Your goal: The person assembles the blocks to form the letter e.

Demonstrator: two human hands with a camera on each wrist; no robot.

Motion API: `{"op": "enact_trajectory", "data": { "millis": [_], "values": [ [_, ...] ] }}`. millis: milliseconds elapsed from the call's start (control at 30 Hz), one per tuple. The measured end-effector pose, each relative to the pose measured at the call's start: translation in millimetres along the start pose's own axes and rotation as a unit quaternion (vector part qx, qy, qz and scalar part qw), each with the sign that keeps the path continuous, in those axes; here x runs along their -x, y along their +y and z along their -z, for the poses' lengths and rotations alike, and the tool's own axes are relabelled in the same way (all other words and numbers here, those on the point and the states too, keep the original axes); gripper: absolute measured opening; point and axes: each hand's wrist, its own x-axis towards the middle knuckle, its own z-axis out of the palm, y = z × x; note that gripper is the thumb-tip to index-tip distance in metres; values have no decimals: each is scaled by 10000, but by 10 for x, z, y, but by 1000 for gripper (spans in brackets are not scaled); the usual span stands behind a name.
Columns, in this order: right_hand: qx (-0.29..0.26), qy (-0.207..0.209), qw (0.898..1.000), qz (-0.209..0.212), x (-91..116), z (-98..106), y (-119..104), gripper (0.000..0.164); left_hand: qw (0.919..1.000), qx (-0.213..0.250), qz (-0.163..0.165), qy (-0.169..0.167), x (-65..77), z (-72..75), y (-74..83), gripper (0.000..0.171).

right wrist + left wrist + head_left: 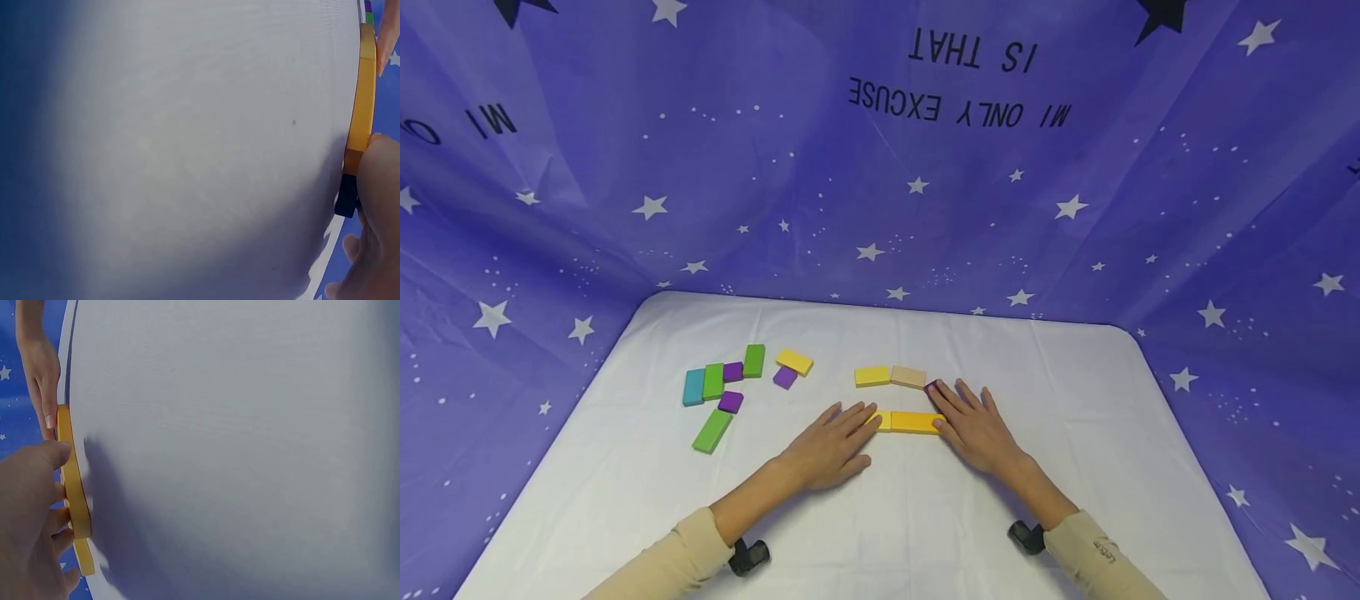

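Observation:
An orange-yellow block and a lighter yellow block lie end to end on the white tabletop. My left hand rests palm down at the left end of this row, its outstretched fingertips touching the lighter block. At the other end, my right hand has its thumb by the orange-yellow block. Its extended fingers partly cover a dark block, also seen in the right wrist view as a dark piece. Behind the row, a yellow block and a tan block sit end to end.
On the left lie green blocks, a blue block, purple blocks and another yellow block. A purple star-patterned curtain stands around the tabletop's back and sides. Black wrist devices hang below both sleeves.

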Motion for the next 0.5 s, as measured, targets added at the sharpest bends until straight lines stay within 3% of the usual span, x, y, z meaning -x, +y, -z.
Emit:
{"op": "enact_trajectory", "data": {
  "millis": [133,267,367,500],
  "values": [
    [38,-12,10000,0,1,-21,12,58,9995,256,70,177,-8,-2,-2,62],
    [-9,-53,10000,-20,3,-21,15,58,9948,738,235,666,-10,11,-63,61],
    [-35,-45,10000,-15,4,-16,15,58,9843,1135,618,1202,-11,24,-150,58],
    [-36,3,10000,-3,5,-17,16,57,9599,1603,1330,1875,-1,44,-296,54]
  ]
}}
